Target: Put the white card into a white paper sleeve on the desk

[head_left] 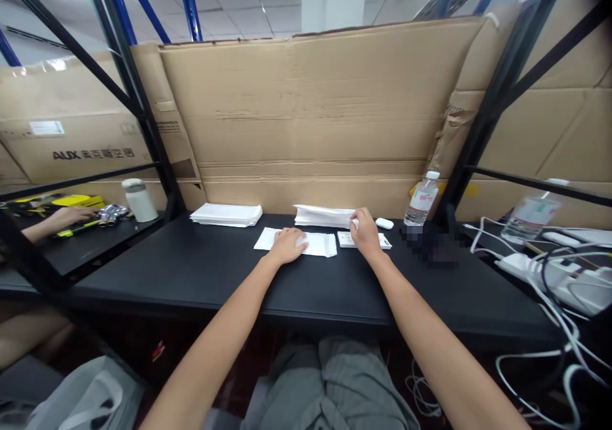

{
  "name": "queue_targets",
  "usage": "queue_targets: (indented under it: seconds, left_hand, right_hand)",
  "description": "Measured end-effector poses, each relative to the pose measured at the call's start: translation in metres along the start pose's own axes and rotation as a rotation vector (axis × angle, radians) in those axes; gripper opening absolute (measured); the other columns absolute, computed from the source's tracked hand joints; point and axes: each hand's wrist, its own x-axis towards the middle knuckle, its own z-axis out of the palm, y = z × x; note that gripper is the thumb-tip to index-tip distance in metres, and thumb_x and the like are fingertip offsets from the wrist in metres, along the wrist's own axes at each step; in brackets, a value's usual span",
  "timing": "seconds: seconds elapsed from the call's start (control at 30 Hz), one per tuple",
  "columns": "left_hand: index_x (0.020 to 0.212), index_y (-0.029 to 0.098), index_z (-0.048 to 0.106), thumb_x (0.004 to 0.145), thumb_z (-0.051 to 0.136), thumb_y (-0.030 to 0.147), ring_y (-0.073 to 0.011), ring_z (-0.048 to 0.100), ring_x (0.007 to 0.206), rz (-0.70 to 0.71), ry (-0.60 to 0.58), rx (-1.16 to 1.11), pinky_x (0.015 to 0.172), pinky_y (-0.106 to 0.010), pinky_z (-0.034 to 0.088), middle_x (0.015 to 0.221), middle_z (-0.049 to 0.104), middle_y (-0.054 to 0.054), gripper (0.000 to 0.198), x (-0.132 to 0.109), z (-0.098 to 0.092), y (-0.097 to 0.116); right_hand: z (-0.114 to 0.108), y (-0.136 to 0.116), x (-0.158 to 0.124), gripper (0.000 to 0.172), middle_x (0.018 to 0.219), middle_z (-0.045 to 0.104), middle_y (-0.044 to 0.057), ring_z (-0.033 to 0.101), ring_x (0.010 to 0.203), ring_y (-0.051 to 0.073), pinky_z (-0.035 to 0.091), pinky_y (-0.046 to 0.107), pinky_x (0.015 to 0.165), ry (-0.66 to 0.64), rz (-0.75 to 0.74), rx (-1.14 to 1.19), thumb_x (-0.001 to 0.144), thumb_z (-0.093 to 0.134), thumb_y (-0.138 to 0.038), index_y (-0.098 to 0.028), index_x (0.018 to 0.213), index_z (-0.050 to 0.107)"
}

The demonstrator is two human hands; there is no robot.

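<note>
A white paper envelope (319, 245) lies flat on the black tabletop in front of me. My left hand (287, 245) rests on its left half, palm down with the fingers laid out. To the right, my right hand (366, 233) has its fingers curled together above a flat white packet with dark print (345, 240). A small white bit shows at those fingertips, too small to name. Just behind, close to the right fingers, sits a stack of white envelopes (322, 216). Another white stack (226, 214) lies farther left.
A water bottle (421, 201) and a small white case (384, 223) stand at the right, beside a blurred dark patch. Power strips (564, 280) and cables crowd the far right. Cardboard (310, 111) walls the back. Left, beyond a black post, are another person's hand (74, 217) and a flask (139, 201).
</note>
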Motion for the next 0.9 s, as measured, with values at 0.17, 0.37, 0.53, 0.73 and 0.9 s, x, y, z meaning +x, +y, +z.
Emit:
queue_targets:
  seconds: [0.17, 0.37, 0.53, 0.73, 0.9]
  left_hand:
    - [0.115, 0.028, 0.062, 0.087, 0.047, 0.043, -0.03, 0.044, 0.12, 0.02, 0.049, -0.009, 0.1, -0.049, 0.034, 0.125, 0.058, -0.004, 0.036, -0.001, -0.002, 0.003]
    - [0.12, 0.026, 0.059, 0.089, 0.045, 0.036, -0.027, 0.044, 0.122, 0.095, 0.124, -0.092, 0.103, -0.045, 0.031, 0.128, 0.058, -0.005, 0.036, 0.0, -0.005, 0.008]
    - [0.13, 0.026, 0.052, 0.091, 0.043, 0.033, -0.0253, 0.037, 0.13, 0.129, 0.117, -0.119, 0.106, -0.044, 0.029, 0.138, 0.051, -0.004, 0.041, 0.003, -0.002, 0.014]
    - [0.138, 0.019, 0.043, 0.087, 0.05, 0.041, -0.0314, 0.033, 0.135, 0.041, 0.094, -0.269, 0.108, -0.049, 0.027, 0.144, 0.043, -0.013, 0.056, 0.011, 0.006, 0.017]
    - [0.133, 0.019, 0.048, 0.083, 0.059, 0.051, -0.0296, 0.046, 0.127, -0.023, 0.186, -0.913, 0.107, -0.043, 0.035, 0.135, 0.053, -0.012, 0.061, 0.014, 0.0, 0.016]
  right_hand:
    - [0.002, 0.002, -0.001, 0.024, 0.084, 0.053, 0.007, 0.051, 0.08, 0.023, 0.044, 0.036, 0.075, -0.021, 0.114, -0.028, 0.08, 0.043, -0.014, -0.018, 0.101, 0.055]
    - [-0.001, -0.009, -0.001, 0.028, 0.095, 0.053, 0.009, 0.051, 0.093, 0.025, 0.045, 0.035, 0.078, -0.08, 0.14, -0.105, 0.084, 0.045, -0.019, -0.022, 0.099, 0.067]
    - [-0.003, -0.021, 0.002, 0.024, 0.103, 0.057, 0.009, 0.054, 0.097, 0.024, 0.045, 0.036, 0.087, 0.0, 0.154, 0.062, 0.081, 0.047, -0.018, -0.021, 0.094, 0.068]
    - [-0.012, -0.041, 0.001, 0.021, 0.111, 0.061, 0.01, 0.057, 0.105, 0.024, 0.045, 0.037, 0.09, -0.043, 0.131, 0.274, 0.084, 0.045, -0.022, -0.021, 0.091, 0.064]
    - [-0.014, -0.055, -0.001, 0.018, 0.112, 0.062, 0.01, 0.057, 0.107, 0.024, 0.045, 0.038, 0.092, -0.053, 0.09, 0.448, 0.081, 0.047, -0.018, -0.021, 0.088, 0.064]
